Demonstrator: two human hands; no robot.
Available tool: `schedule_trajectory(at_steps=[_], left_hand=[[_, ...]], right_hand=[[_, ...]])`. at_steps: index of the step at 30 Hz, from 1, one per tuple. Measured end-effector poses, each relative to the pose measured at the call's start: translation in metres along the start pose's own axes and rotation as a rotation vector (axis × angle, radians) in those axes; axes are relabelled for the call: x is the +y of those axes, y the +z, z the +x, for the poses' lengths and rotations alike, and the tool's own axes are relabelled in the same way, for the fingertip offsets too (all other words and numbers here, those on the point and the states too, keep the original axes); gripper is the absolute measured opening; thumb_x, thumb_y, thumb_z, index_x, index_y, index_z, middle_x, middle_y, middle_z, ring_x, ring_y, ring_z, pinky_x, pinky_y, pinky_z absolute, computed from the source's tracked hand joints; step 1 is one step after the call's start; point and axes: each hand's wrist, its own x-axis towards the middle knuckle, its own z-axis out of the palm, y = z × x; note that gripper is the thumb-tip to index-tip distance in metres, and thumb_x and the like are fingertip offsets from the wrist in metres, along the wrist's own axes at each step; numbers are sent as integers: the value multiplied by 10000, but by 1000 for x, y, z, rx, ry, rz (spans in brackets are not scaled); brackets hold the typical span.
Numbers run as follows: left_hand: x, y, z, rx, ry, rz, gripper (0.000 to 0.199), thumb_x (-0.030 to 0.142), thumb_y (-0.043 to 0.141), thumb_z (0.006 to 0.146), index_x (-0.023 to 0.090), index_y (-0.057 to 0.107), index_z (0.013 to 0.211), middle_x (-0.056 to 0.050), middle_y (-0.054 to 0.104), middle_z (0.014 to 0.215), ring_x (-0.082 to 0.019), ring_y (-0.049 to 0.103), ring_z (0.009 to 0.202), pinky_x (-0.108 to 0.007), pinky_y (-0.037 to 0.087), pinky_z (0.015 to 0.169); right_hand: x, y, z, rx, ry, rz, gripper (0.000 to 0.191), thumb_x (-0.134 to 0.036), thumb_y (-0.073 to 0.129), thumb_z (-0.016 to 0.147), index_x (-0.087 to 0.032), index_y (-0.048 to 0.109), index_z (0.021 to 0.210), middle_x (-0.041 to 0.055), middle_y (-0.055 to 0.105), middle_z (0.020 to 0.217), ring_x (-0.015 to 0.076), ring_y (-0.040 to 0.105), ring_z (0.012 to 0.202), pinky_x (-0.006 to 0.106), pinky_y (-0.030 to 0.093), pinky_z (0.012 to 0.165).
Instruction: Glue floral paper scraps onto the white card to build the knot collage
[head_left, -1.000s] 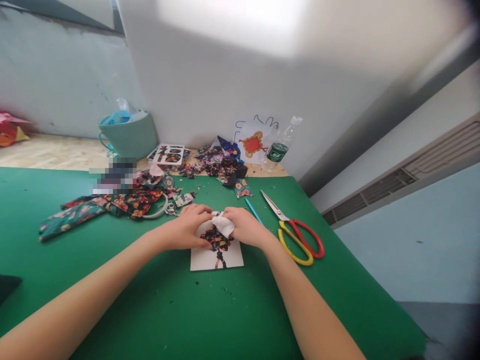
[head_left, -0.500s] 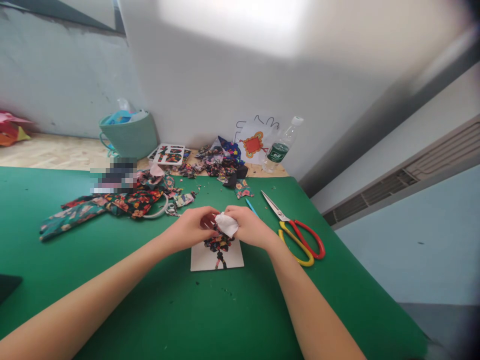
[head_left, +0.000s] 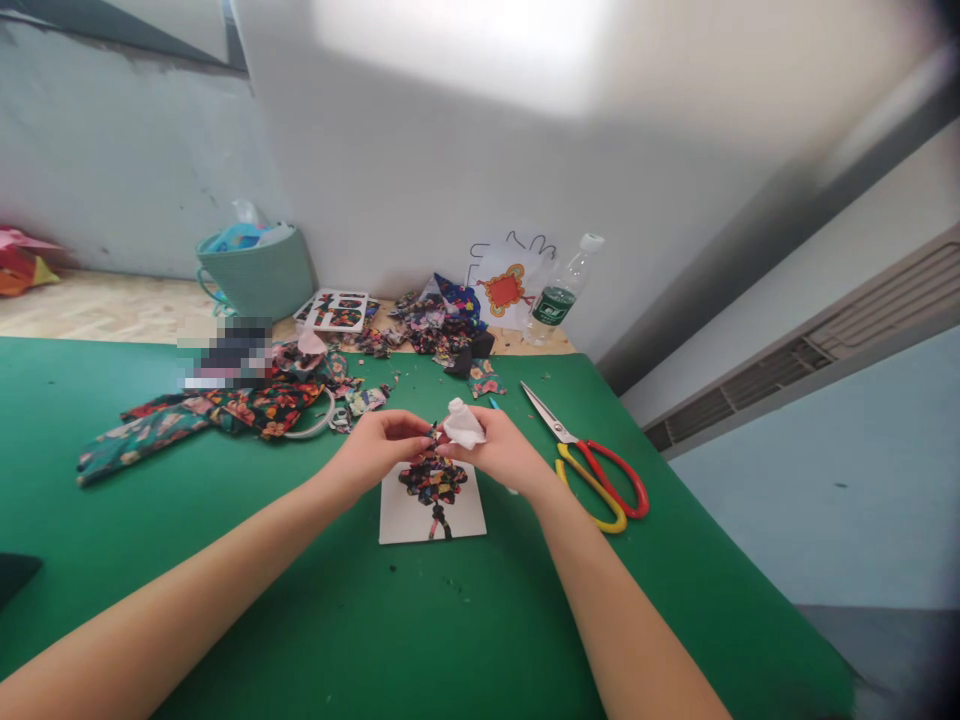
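A white square card [head_left: 469, 515] with a collage of dark floral fabric bits [head_left: 433, 478] lies on the green table in front of me. Over the card's far edge, my left hand [head_left: 386, 445] pinches a small dark scrap of fabric [head_left: 433, 432]. My right hand [head_left: 487, 445] is close beside it, holding a crumpled white tissue [head_left: 463, 424], with its fingertips near the same scrap. Whether the right fingertips also grip the scrap cannot be made out.
Red-and-yellow-handled scissors [head_left: 600, 480] lie to the right. Behind are floral cloth [head_left: 262, 405], a fabric scrap pile [head_left: 442, 315], a bottle [head_left: 553, 300], a drawing [head_left: 504, 290], patterned cards [head_left: 339, 310] and a green basket [head_left: 259, 270].
The tissue has moved up and right, uncovering more of the collage. My left fingers have closed from a loose curve into a pinch, and a small dark scrap now shows between my hands.
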Motion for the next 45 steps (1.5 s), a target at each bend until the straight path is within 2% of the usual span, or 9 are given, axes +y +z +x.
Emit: schedule_trajectory(at_steps=[5,10,18,23,29,33,37,42,45], left_hand=[[3,1,-2,3,-66,-137,235,281,676,639,121,586,786,-28,642,687,-134,606,673,-273,476,657],[1,0,-1,9,-78,-183,208,256,691,622,123,580,737,41,537,538,-63,496,487,-208,414,519],[4,2,-2,-2,-131,-289,245,247,691,606,137,530,754,18,555,650,-71,534,568,-226,439,599],[6,2,-4,-11,-162,-278,283,271,709,595,137,541,780,-3,578,698,-80,540,587,-219,428,583],[6,-1,-4,-8,-166,-128,286,384,657,669,137,580,792,-11,583,667,-100,553,624,-221,427,588],[3,-3,1,17,-103,-89,301,320,702,629,138,581,836,-30,624,751,-121,579,703,-217,426,611],[1,-4,3,-82,-45,-118,358,243,711,603,146,562,914,-42,643,829,-143,598,750,-256,445,668],[3,-5,0,-172,-53,-64,357,172,705,565,137,571,894,-24,621,776,-145,595,711,-256,445,633],[6,-6,-1,-203,-60,-67,364,178,692,584,154,565,924,-55,620,931,-162,600,787,-269,449,664]], right_hand=[[0,2,2,58,62,93,284,-333,669,617,-128,594,798,17,587,727,137,531,661,270,411,641],[-4,2,1,79,72,202,260,-267,682,594,-134,580,792,10,584,729,117,520,644,259,408,640],[-6,2,1,121,104,188,283,-321,690,583,-140,585,774,-16,544,664,93,458,562,228,368,544],[-5,3,1,118,78,192,279,-343,684,595,-147,582,764,-8,558,689,109,484,599,239,382,578],[-5,0,-1,69,58,168,293,-331,688,601,-138,588,798,4,573,718,121,513,644,254,401,634],[-7,-3,-3,11,32,128,285,-315,683,614,-139,582,814,14,589,729,134,529,661,256,412,634],[-7,-2,-7,-29,-2,71,263,-303,663,640,-146,582,835,18,602,760,143,541,690,251,411,638],[-10,-1,-11,-80,-62,-18,173,-242,628,659,-155,568,795,-7,585,742,124,517,659,222,386,594],[-12,-2,-12,-90,-87,-94,138,-212,595,676,-155,562,797,-5,587,750,127,516,673,218,375,592]])
